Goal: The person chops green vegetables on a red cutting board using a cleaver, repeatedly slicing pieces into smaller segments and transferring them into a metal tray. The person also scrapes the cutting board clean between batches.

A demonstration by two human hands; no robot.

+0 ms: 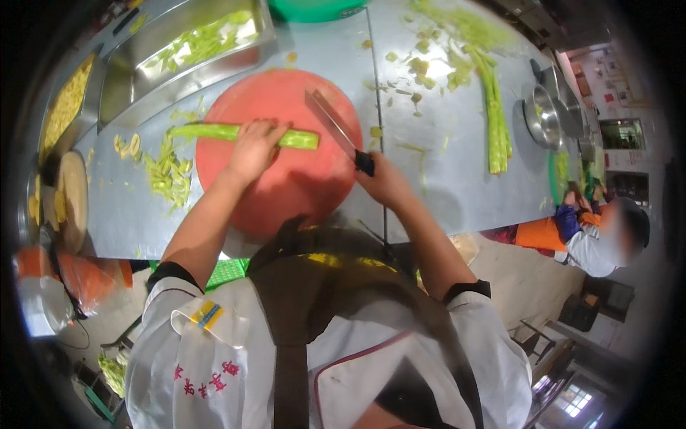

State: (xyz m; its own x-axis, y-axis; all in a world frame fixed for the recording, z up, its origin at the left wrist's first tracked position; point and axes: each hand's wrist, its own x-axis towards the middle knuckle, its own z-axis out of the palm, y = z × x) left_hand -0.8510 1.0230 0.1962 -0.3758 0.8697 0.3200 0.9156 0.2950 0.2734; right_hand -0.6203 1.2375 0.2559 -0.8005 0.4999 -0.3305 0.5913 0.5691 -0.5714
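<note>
My left hand [255,149] grips a peeled green stalk [301,139] lying across a round red cutting board [279,193], its left end reaching past the board's edge. My right hand [382,180] is closed on the black handle of a knife [330,120], its blade angled up and leftward over the board's right side, beyond the stalk's right end. Loose green slices and strips [166,179] lie on the metal counter just left of the board.
A steel tray [116,107] of green pieces, a yellow-filled tray [68,96] and a wooden board [71,200] sit left; a green basin [314,8] behind. More stalks [496,129], scraps and steel bowls [539,114] lie right. Another person [600,239] works at the counter's right end.
</note>
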